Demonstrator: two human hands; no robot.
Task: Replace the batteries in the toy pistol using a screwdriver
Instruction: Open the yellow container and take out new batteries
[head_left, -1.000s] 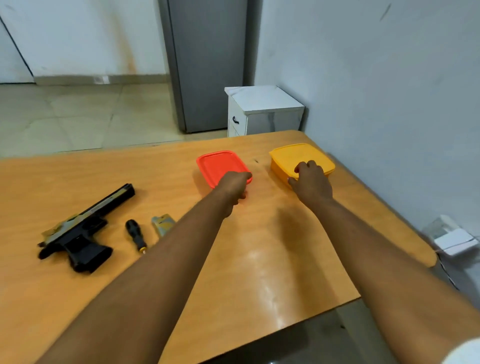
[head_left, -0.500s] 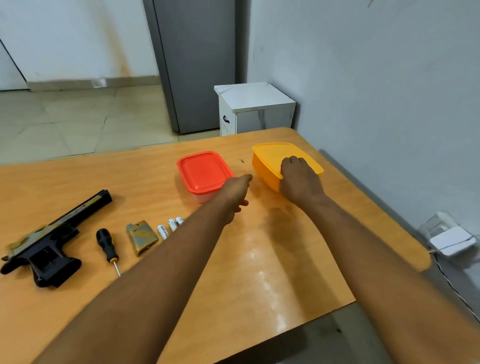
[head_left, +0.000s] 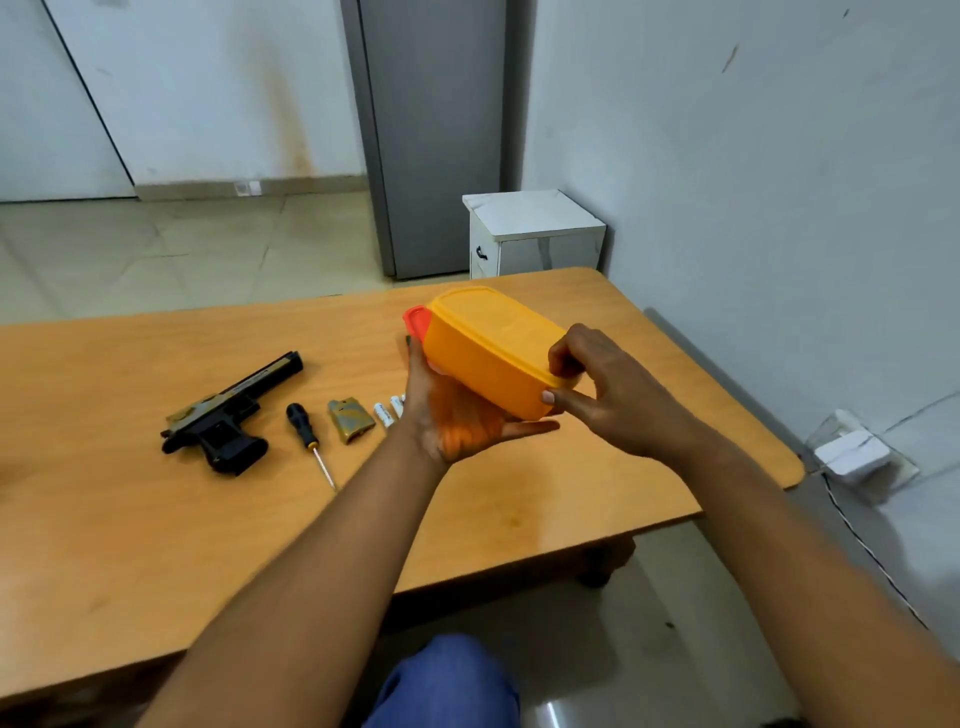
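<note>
Left of both hands' fingers (head_left: 563, 358), toy pistol (head_left: 228, 415).

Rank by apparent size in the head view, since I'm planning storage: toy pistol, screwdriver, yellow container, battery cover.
1. yellow container, though held nearer the camera
2. toy pistol
3. screwdriver
4. battery cover

A wooden desk (head_left: 156, 545) with rounded corners stands on a tiled floor (head_left: 156, 249) near the wall. On it lie, left to right, a black pistol (head_left: 228, 415), a screwdriver (head_left: 306, 436), a small cover (head_left: 350, 420) and white batteries (head_left: 385, 414) side by side. A red box (head_left: 415, 319) sits farther back, mostly hidden.
</note>
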